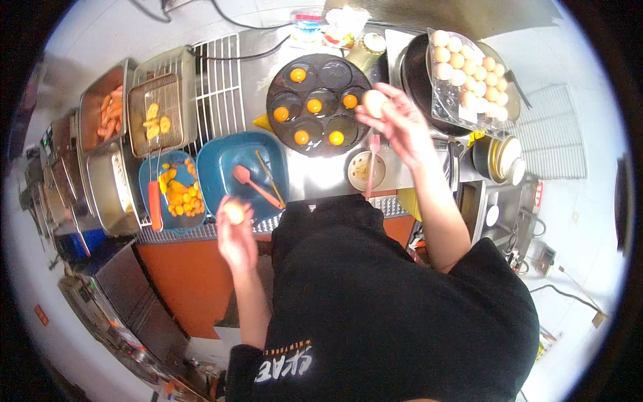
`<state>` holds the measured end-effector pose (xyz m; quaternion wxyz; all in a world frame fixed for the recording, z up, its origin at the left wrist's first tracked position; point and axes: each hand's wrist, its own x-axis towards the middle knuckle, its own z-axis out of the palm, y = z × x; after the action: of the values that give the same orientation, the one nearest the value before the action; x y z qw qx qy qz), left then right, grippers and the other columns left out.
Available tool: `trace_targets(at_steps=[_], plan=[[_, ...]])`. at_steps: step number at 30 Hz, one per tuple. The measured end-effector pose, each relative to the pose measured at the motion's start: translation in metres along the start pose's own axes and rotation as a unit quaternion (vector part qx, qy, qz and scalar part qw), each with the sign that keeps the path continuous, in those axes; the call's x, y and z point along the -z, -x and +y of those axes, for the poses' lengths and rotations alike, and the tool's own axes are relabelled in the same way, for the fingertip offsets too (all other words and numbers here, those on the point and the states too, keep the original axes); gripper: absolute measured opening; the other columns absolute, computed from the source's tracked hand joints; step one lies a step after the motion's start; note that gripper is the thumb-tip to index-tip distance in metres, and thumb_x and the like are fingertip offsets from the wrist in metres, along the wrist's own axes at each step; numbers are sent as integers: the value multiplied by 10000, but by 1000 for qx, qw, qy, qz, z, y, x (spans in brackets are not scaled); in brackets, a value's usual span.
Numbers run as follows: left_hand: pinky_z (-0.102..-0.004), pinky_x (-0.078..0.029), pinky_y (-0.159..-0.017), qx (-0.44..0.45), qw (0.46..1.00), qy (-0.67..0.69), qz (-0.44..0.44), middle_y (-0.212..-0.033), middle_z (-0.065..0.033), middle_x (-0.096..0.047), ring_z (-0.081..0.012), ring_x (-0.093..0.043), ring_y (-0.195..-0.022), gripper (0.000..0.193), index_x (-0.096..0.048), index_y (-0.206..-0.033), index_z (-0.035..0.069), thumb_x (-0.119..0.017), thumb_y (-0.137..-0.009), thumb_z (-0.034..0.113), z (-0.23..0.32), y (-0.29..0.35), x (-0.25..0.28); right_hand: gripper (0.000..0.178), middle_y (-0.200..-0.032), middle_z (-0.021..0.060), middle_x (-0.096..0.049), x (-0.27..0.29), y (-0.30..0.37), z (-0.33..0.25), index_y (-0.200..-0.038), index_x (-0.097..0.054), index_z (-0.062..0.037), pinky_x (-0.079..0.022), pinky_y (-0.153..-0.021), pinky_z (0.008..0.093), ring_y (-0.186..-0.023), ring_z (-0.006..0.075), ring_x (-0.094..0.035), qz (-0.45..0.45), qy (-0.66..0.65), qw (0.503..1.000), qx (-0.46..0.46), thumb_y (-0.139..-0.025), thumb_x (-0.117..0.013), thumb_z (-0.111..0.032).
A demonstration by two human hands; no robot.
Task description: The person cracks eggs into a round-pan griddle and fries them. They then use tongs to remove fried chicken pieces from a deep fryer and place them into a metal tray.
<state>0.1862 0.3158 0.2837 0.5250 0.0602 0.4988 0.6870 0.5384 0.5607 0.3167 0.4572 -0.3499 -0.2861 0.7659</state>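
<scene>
My right hand (407, 131) pinches a pale egg (375, 104) at the right rim of a round black pan (273, 94) with several round wells. Most wells hold a raw egg with an orange yolk (314, 106); the far right well (335, 72) shows no yolk. Lower and to the left, my left hand (236, 244) has its fingers around another egg (236, 212), slightly blurred, over the near edge of a blue basin (213, 151). A pink spatula (251, 182) and a thin yellowish stick (270, 175) lie in that basin.
A clear tray of eggs (439, 100) rests over a black pan (414, 80) at far right. A pink brush (373, 157) lies across a small bowl (353, 175). On the left are a wire basket (175, 110), a blue tray of orange pieces (149, 175) and a metal rack (224, 87).
</scene>
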Motion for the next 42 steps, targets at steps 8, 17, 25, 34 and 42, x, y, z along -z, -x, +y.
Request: trace_targets(at_steps=[8,17,25,34,42], plan=[[-434,-553,-1080,184,965,1,-188,-1325,-180,-656,-320,-681,-1197,397,-549,-1380,-49,-482,-1139,259,-108,-185,-230,435,-1201,129,-701,2,-79,0,-1280,-711,-72,-573,-933,358,-1104,307,-704,61,493,790,358,-856,-784,-7],[-389,-596,-1016,213,950,-88,-209,-1247,-106,-685,-219,-695,-1129,342,-600,-1309,-8,-497,-1136,269,-159,-243,-315,399,-1230,133,-679,59,-145,-3,-1344,-659,-91,-593,-897,375,-1060,312,-719,70,524,760,379,-952,-678,-18],[-346,-594,-915,178,933,-237,-203,-1193,-105,-692,-204,-684,-1079,333,-592,-1327,31,-567,-1100,273,-149,-273,-316,414,-1199,100,-712,110,-175,2,-1428,-604,2,-568,-880,276,-985,161,-706,-11,6,999,-52,-1038,-657,-125],[-358,-574,-917,-130,736,-591,-304,-1142,-137,-763,-248,-747,-1033,431,-717,-1287,74,-807,-881,188,-150,-280,-330,439,-1059,193,-692,103,-186,12,-1249,-724,-3,-568,-876,408,-999,361,-702,57,511,846,143,-827,-751,-119],[-420,-572,-941,-275,728,-585,-227,-1132,-160,-751,-342,-720,-1061,361,-736,-1221,72,-760,-864,124,-181,-275,-319,420,-1247,131,-717,110,-192,29,-1260,-718,-30,-592,-870,366,-1007,301,-735,50,557,795,236,-841,-698,-9]])
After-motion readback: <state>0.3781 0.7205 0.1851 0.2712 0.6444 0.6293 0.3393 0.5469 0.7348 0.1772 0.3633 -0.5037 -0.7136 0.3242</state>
